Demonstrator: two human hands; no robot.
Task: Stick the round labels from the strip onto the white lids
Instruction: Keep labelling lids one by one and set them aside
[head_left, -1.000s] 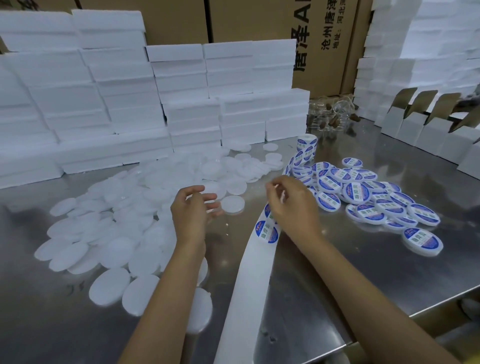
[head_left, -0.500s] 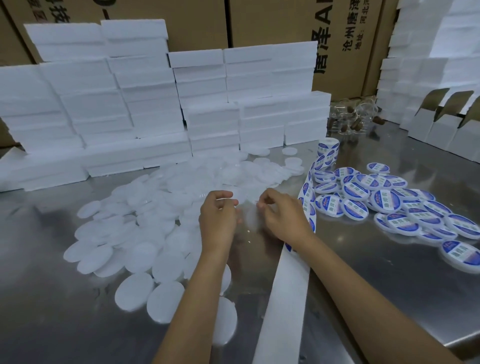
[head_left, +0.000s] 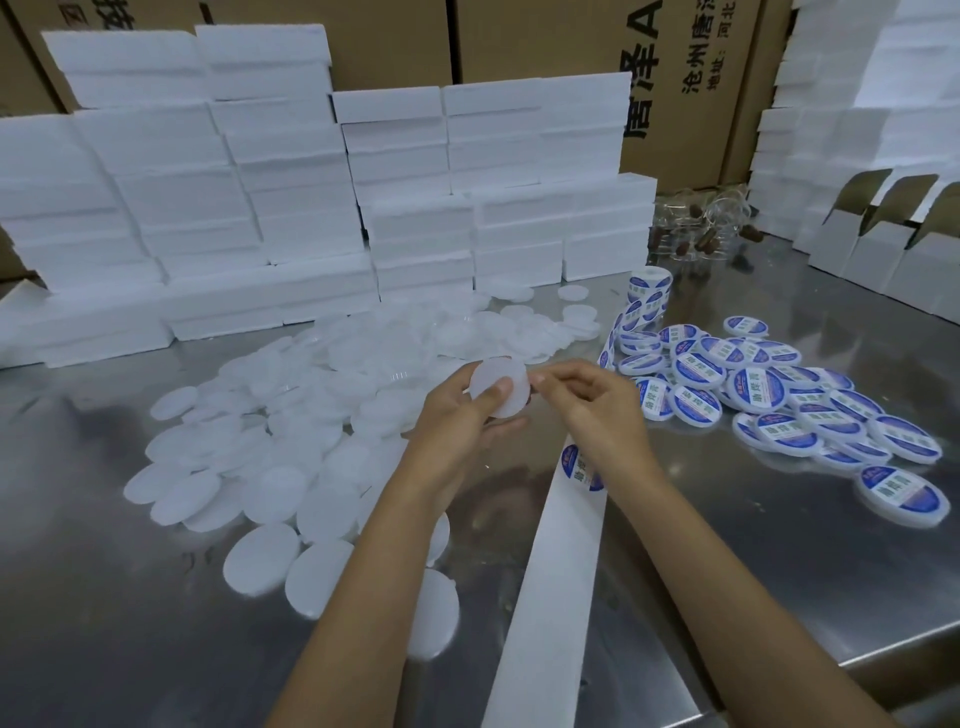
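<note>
Left hand (head_left: 457, 415) grips white lid (head_left: 500, 387) above steel table (head_left: 727, 571), thumb across its face; lid plain, round, translucent white. Right hand (head_left: 587, 400) fingertips pinched together at lid's right edge; what they pinch, cannot tell. Label strip (head_left: 566, 545) runs beneath right wrist, one blue-white round label showing. Unlabelled lids (head_left: 291, 415) heaped left; labelled lids (head_left: 769, 395) right.

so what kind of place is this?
Likely a small packing workshop: a steel table heaped with blank white lids and labelled lids, stacked white foam blocks, shipping cartons behind.
</note>
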